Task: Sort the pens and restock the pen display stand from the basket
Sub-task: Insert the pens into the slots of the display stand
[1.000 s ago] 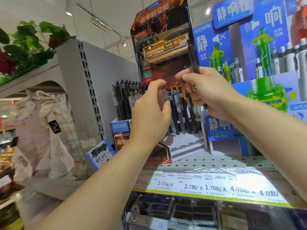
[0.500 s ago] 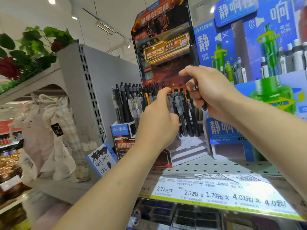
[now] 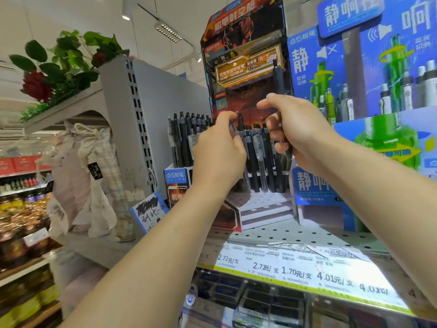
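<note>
The right hand point(image 3: 305, 133) held a black pen point(image 3: 279, 81) upright, fingers curled round its lower barrel in a firm grip, the pen's upper end rising above the knuckles in front of the red and black backboard of the pen display stand point(image 3: 243, 43). The left hand point(image 3: 217, 150) reached into the stand's row of standing pens point(image 3: 257, 152), its fingers bent and its fingertips point(image 3: 227, 117) among the pen tops; whether that grip actually pinched a pen could not be told, since the back of the hand hid the contact. More black pens point(image 3: 182, 136) stood in the stand's left section, just left of the left hand. The stand sat on a perforated shelf point(image 3: 295, 235) whose front edge carried a strip of price labels point(image 3: 295, 268). A blue display with green and white pens point(image 3: 369, 74) stood just to the right of the stand. Cloth bags point(image 3: 80, 181) hung to the left, beneath artificial flowers point(image 3: 59, 72).
</note>
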A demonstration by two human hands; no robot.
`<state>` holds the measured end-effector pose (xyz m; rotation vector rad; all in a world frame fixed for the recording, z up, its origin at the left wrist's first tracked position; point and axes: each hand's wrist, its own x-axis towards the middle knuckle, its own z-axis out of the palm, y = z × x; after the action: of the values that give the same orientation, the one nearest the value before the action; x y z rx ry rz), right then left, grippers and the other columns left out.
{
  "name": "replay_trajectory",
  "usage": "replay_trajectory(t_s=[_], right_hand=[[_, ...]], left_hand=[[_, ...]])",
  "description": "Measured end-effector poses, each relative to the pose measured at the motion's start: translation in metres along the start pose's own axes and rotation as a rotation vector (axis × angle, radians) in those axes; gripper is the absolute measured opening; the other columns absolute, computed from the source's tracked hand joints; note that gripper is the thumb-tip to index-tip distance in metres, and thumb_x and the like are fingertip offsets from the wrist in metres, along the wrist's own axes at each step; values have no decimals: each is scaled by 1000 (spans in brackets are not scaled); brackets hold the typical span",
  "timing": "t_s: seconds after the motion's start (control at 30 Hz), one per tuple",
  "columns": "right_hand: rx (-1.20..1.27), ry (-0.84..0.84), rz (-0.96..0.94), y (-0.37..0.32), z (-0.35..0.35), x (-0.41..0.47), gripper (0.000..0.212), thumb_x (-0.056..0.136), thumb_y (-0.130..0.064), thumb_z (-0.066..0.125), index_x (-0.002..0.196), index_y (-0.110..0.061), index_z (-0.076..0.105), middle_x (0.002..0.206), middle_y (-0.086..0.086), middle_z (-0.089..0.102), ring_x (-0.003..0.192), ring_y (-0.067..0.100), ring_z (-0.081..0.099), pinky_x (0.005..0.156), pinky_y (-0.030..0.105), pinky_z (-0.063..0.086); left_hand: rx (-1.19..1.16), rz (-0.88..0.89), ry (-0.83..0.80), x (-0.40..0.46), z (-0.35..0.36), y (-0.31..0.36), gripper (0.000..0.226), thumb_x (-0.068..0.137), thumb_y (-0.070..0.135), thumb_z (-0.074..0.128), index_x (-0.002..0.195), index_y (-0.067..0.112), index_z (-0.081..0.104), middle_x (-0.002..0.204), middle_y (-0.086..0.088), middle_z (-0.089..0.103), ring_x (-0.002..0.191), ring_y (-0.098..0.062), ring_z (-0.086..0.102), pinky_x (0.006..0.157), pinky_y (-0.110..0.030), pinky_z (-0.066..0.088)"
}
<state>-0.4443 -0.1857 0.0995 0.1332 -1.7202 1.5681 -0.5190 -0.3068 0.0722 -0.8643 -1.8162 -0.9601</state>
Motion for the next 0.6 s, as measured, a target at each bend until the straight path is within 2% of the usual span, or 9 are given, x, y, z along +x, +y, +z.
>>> replay_trajectory(t_s=[0.23,0.33,0.4,0.47,0.53,0.57,0.6], right_hand=[[6,-3,34,2,4,2,19,100,-27,48,103,-25,67,68,-4,49,56,14,39,48,29,32],[-49,9,14,4,5,4,25,99,-23,47,110,-13,67,72,-1,47,67,17,44,55,31,38],[-88,1,-7,5,6,4,20,101,-23,47,97,-18,66,76,0,52,68,16,49,60,32,45],[-104,-14,-26,6,5,4,20,101,-25,50,94,-22,68,75,-1,56,64,13,51,62,32,48],[-115,-29,-36,7,1,3,20,100,-29,55,104,-22,73,66,-9,58,62,10,54,62,29,49],[-135,-28,-37,7,0,3,23,98,-32,57,109,-22,74,70,-11,63,67,9,58,64,29,49],[-164,-23,-38,7,-1,3,27,97,-36,57,114,-22,74,82,-8,69,76,10,60,69,31,49]], left_hand=[[128,3,-80,-3,-4,2,44,97,18,57,140,26,48,98,0,69,90,-24,65,85,-42,55],[238,19,-184,-4,-3,2,47,97,20,56,142,26,45,99,-2,70,90,-26,64,83,-40,56],[275,8,-311,2,-6,-2,52,96,22,54,146,26,40,106,-4,70,94,-27,64,84,-40,56],[223,-39,-482,10,-11,-4,59,95,21,51,151,25,33,106,-5,71,84,-23,71,80,-43,60],[131,-123,-646,17,-17,-3,64,95,19,49,153,29,25,94,-5,73,63,-17,74,65,-43,63],[115,-154,-708,21,-21,-1,66,95,18,49,154,32,22,94,-5,72,59,-16,73,60,-42,63],[110,-178,-758,23,-25,1,70,95,18,48,155,36,18,100,-7,70,58,-17,73,58,-40,63]])
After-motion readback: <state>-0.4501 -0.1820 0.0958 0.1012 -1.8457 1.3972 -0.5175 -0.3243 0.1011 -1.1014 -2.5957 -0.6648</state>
